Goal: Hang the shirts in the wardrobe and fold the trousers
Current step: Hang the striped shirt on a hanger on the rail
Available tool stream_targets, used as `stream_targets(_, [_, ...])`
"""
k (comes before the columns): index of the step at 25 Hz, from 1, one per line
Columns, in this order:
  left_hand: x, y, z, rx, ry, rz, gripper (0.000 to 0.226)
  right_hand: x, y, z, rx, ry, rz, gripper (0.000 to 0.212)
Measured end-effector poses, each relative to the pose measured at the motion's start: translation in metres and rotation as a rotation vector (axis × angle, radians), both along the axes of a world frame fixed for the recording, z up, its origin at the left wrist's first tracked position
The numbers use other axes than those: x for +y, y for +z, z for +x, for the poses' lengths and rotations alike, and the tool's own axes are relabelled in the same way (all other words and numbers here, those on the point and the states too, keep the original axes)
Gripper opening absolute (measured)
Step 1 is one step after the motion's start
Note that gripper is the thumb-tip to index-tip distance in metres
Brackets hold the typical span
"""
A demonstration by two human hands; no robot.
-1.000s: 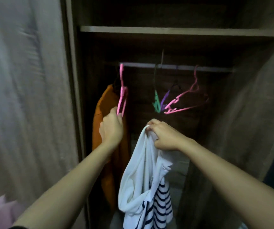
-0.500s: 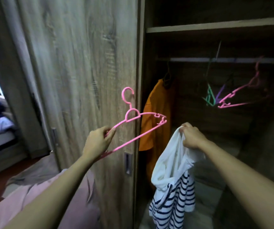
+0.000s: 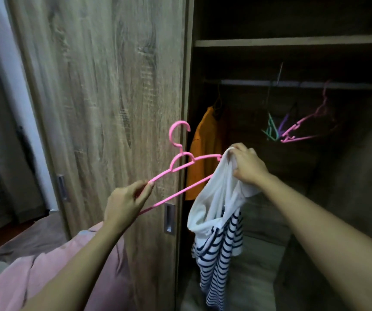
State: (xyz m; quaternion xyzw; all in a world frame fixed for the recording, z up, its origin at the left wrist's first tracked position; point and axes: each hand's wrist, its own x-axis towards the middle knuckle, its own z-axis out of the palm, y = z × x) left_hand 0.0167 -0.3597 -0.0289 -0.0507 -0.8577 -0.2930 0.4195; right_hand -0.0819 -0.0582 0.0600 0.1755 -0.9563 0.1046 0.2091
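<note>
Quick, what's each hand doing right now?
Left hand: closed, gripping one end of the pink hanger.
Right hand: closed, pinching the top of the white striped shirt.
</note>
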Motion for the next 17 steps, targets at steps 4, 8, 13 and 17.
stream_targets(4, [-0.012,0.007,0.003,0.165,-0.031,0.161,0.025,0.045,0.006,-0.011,-0.122,-0.165,0.011,0.052])
stream_targets(8, [-0.017,0.003,0.000,0.079,-0.157,0.164,0.026,0.054,0.009,-0.014,-0.128,-0.108,-0.022,0.039])
stream_targets(13, [0.033,-0.012,-0.013,0.038,-0.222,0.077,0.040,0.020,0.018,0.006,-0.116,0.093,0.046,0.045])
stream_targets(17, [0.071,-0.028,-0.025,0.045,-0.170,0.129,0.030,-0.003,0.023,0.033,0.043,0.238,0.282,0.054])
